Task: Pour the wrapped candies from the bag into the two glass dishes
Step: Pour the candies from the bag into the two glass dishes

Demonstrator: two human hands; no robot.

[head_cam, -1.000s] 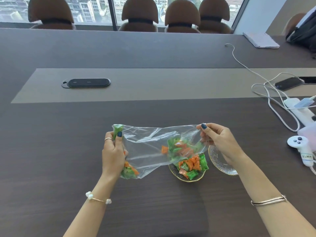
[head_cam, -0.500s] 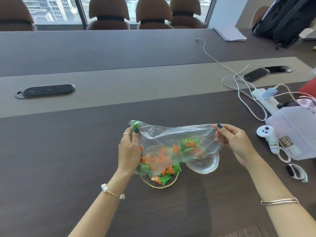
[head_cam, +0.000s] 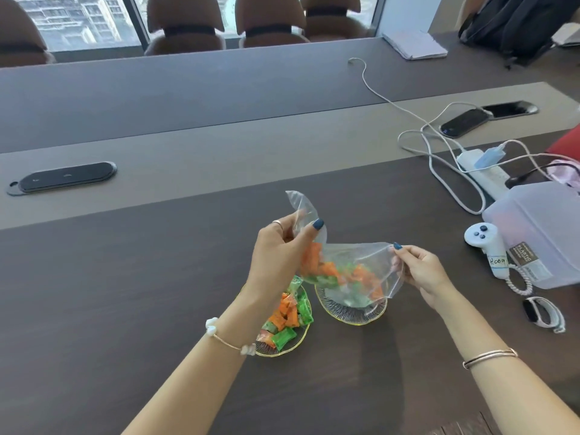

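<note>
Clear bag [head_cam: 348, 262] of wrapped candies held over the right glass dish [head_cam: 350, 310].

The left hand [head_cam: 279, 255] pinches one upper corner of the bag, raised higher; the right hand [head_cam: 419, 271] pinches the opposite edge. Orange and green candies [head_cam: 332, 271] sag in the bag just above the right glass dish, which seems to hold a few already, though the plastic blurs that. Just left of it, touching or nearly so, the left glass dish [head_cam: 295, 346] is heaped with candies.
</note>
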